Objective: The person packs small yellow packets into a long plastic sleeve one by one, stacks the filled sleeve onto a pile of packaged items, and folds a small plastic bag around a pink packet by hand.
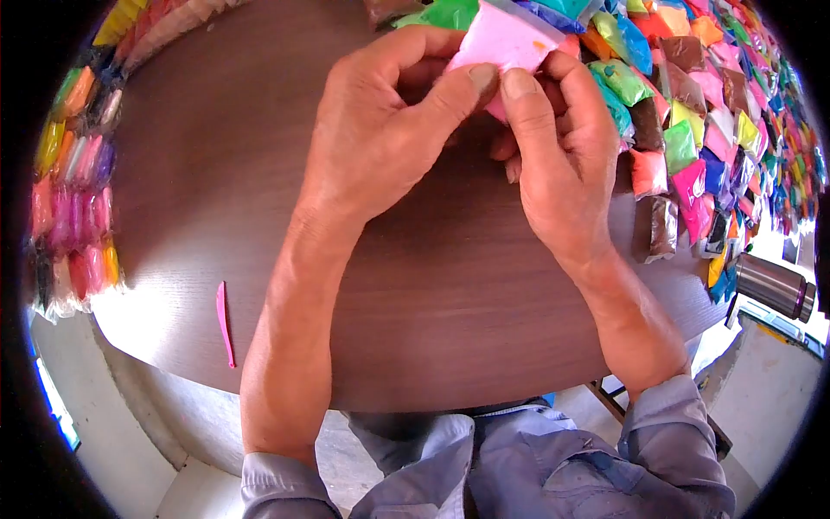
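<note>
A pink packet (506, 39), soft-looking and squarish with a small orange mark, is held up over the far part of the table. My left hand (380, 121) pinches its near edge, thumb on top and fingers curled behind. Close beside it, my right hand (562, 147) grips the same edge, its thumb almost touching the left thumb. The fingers behind the packet are partly hidden. On the table to the left of my left forearm lies a thin pink plastic tool (225, 324), shaped like a small knife.
Many colourful packets (683, 143) are heaped along the right side of the dark wooden table (415, 303). Rows of similar wrapped packets (78, 208) line the left edge, with more at the far left corner. A metal cylinder (774, 285) stands out at the right edge.
</note>
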`<action>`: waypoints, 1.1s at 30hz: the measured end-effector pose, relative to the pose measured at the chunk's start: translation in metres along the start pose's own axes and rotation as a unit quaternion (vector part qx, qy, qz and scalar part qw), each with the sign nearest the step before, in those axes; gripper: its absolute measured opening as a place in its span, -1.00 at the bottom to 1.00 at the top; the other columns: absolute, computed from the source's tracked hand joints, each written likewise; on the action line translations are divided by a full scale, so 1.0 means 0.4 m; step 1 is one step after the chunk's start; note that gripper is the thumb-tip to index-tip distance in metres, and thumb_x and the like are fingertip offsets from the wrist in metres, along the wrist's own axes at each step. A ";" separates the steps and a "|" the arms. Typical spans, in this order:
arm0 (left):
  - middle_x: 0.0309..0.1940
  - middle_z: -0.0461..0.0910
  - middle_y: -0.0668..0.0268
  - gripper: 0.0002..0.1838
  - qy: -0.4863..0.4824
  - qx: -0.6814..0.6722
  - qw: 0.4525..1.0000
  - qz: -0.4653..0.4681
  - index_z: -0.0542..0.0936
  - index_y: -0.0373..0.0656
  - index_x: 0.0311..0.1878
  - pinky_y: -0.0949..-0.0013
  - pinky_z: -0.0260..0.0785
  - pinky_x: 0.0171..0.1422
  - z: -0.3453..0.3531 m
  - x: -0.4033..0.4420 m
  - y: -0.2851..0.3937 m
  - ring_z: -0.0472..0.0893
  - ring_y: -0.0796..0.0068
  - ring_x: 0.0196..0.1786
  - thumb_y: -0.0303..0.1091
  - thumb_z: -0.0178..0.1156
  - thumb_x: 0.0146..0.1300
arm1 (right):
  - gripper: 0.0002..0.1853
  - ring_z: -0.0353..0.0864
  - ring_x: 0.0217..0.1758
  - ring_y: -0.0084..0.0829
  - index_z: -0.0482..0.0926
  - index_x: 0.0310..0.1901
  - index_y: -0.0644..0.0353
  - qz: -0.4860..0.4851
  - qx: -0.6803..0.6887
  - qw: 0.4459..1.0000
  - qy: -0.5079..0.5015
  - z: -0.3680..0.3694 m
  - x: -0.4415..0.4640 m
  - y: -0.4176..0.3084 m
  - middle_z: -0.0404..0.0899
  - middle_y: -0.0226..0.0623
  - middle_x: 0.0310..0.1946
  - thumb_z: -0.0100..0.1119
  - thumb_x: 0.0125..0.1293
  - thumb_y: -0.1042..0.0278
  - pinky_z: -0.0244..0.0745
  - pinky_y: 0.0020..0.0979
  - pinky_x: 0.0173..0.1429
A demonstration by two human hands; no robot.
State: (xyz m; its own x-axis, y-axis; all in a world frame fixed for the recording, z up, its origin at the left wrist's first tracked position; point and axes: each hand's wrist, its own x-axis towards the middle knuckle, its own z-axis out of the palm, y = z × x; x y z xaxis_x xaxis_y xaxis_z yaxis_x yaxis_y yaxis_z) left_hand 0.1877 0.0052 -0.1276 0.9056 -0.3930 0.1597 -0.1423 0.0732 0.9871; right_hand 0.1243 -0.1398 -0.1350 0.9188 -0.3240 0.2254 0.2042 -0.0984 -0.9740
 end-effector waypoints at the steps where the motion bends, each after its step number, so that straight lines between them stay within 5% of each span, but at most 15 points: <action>1: -0.22 0.82 0.23 -0.70 0.000 0.000 1.000 0.000 0.69 -0.41 0.10 0.48 0.61 -0.11 0.001 0.000 0.001 0.76 0.59 -0.19 -0.37 0.36 0.46 | -0.70 0.47 -0.52 -0.77 0.58 0.14 0.26 0.000 0.000 1.000 0.000 -0.001 0.000 0.001 0.62 -0.53 -0.37 0.17 0.66 0.18 0.32 -0.68 -0.52; 4: -0.21 0.82 0.23 -0.70 -0.002 -0.011 1.000 -0.009 0.70 -0.40 0.09 0.49 0.61 -0.10 0.003 0.000 0.003 0.76 0.59 -0.19 -0.37 0.38 0.44 | -0.71 0.48 -0.51 -0.77 0.57 0.15 0.25 -0.004 -0.012 1.000 -0.002 -0.003 0.001 0.001 0.64 -0.53 -0.36 0.17 0.65 0.19 0.31 -0.68 -0.52; 6: -0.14 0.79 0.34 -0.60 -0.002 0.017 1.000 -0.020 0.66 -0.28 0.26 0.54 0.48 -0.20 0.003 -0.001 -0.003 0.66 0.69 -0.21 -0.26 0.38 0.48 | -0.72 0.49 -0.51 -0.77 0.57 0.15 0.24 0.010 0.013 1.000 0.020 0.000 0.000 -0.002 0.64 -0.52 -0.35 0.17 0.65 0.20 0.31 -0.68 -0.52; 19: -0.15 0.78 0.37 -0.65 -0.018 0.035 0.999 0.002 0.68 -0.27 0.22 0.54 0.50 -0.16 -0.003 0.000 -0.008 0.68 0.69 -0.17 -0.29 0.36 0.49 | -0.71 0.50 -0.51 -0.76 0.57 0.13 0.28 -0.004 -0.012 1.000 0.019 -0.004 0.003 0.002 0.63 -0.52 -0.37 0.18 0.65 0.21 0.27 -0.68 -0.55; 21: -0.16 0.77 0.39 -0.65 -0.021 0.016 1.000 -0.015 0.70 -0.25 0.20 0.54 0.50 -0.15 -0.003 -0.001 -0.001 0.68 0.69 -0.16 -0.23 0.35 0.50 | -0.81 0.51 -0.40 -0.74 0.51 0.07 0.31 0.029 0.008 1.000 0.004 -0.007 0.003 -0.011 0.63 -0.43 -0.31 0.22 0.59 0.41 0.44 -0.61 -0.39; 25: -0.16 0.77 0.41 -0.66 -0.018 0.026 0.999 -0.027 0.72 -0.22 0.15 0.54 0.50 -0.14 -0.005 0.001 0.001 0.68 0.68 -0.15 -0.17 0.35 0.51 | -0.82 0.51 -0.40 -0.75 0.51 0.06 0.31 0.037 0.028 0.999 -0.008 -0.004 0.001 -0.020 0.62 -0.45 -0.33 0.22 0.59 0.42 0.41 -0.62 -0.40; 33: -0.20 0.75 0.44 -0.67 -0.022 0.050 0.998 -0.029 0.74 -0.20 0.10 0.51 0.50 -0.13 -0.013 0.001 0.005 0.65 0.69 -0.17 -0.14 0.38 0.49 | -0.76 0.51 -0.49 -0.75 0.61 -0.01 0.21 -0.014 0.003 1.000 -0.011 -0.006 0.005 0.010 0.61 -0.53 -0.41 0.18 0.65 0.18 0.27 -0.67 -0.51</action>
State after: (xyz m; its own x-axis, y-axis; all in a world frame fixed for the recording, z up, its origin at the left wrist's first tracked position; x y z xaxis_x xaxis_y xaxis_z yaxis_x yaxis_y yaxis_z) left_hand 0.1898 0.0100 -0.1258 0.8951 -0.4345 0.0998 -0.1309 -0.0421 0.9905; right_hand 0.1261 -0.1432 -0.1383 0.9196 -0.3007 0.2528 0.2323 -0.1025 -0.9672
